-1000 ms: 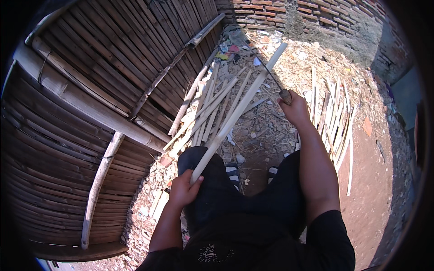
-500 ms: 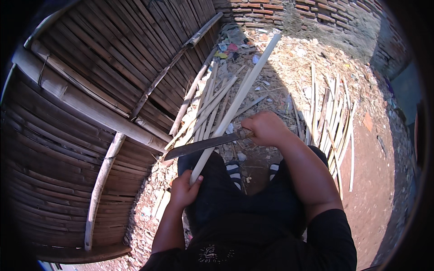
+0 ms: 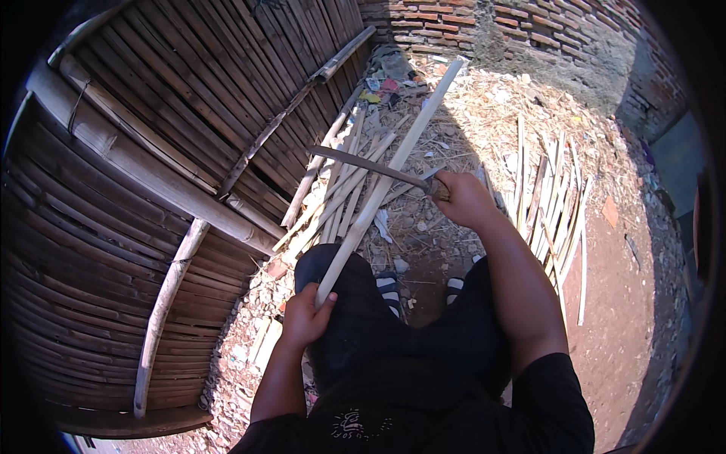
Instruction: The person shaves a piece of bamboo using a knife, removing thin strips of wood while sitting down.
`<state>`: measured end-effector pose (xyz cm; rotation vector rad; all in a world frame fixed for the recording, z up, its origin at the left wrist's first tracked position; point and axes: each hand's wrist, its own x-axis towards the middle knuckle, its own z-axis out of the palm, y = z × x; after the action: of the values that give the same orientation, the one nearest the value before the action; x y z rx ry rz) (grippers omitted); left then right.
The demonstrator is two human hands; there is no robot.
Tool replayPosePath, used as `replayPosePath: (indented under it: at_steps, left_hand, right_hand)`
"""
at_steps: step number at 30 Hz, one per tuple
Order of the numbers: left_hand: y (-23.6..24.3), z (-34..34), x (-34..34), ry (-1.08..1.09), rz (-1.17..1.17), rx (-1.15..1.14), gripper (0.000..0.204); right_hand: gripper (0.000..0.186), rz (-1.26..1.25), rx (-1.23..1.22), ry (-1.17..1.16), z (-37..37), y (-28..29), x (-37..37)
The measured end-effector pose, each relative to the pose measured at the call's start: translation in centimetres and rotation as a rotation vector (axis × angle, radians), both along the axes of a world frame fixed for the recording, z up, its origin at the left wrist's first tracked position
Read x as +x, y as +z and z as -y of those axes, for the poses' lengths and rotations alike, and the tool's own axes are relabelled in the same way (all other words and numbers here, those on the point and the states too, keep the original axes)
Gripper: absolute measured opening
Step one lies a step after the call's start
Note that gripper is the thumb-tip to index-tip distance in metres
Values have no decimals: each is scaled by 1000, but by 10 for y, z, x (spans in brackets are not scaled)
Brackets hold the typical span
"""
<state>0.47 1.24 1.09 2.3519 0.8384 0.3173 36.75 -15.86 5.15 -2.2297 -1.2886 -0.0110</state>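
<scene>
Gripped in my left hand [image 3: 310,310] is the lower end of a long, pale split-bamboo strip [image 3: 416,132], held by my left knee and slanting up and away to the right. My right hand [image 3: 461,197] is closed on the handle of a long machete [image 3: 352,159], whose dark blade lies crosswise at the strip, its tip pointing left. Whether the blade presses on the strip I cannot tell. Beneath both lie several loose pale strips [image 3: 340,197] on littered ground.
A bamboo slat wall [image 3: 174,129] fills the left side. A brick wall [image 3: 529,34] stands at the back. More strips [image 3: 552,212] lie on the right beside bare dirt [image 3: 612,303]. My sandalled feet [image 3: 389,291] are below.
The machete swung from pointing up and away to lying low across the strip near my left hand, then rose farther up along it. My left hand has stayed near my knee.
</scene>
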Motion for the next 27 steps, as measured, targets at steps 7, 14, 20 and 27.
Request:
replayPosePath:
  at_steps: [7,14,20,27]
  left_hand:
    - [-4,-4,-5,-10,-8,51,38]
    - [0,-1,-7,-12,-11,57,37]
    - [5,2,-5,-46,-15,52,36]
    - [2,2,-7,-11,10,-28,39]
  right_hand:
    - [26,295,-122,346,-32,-9,-55]
    - [29,53,16,-108,-10,-4,1]
    - [32,-101,89,-264,5,-2,21]
    - [25,258,-12,281,-14,1,-38]
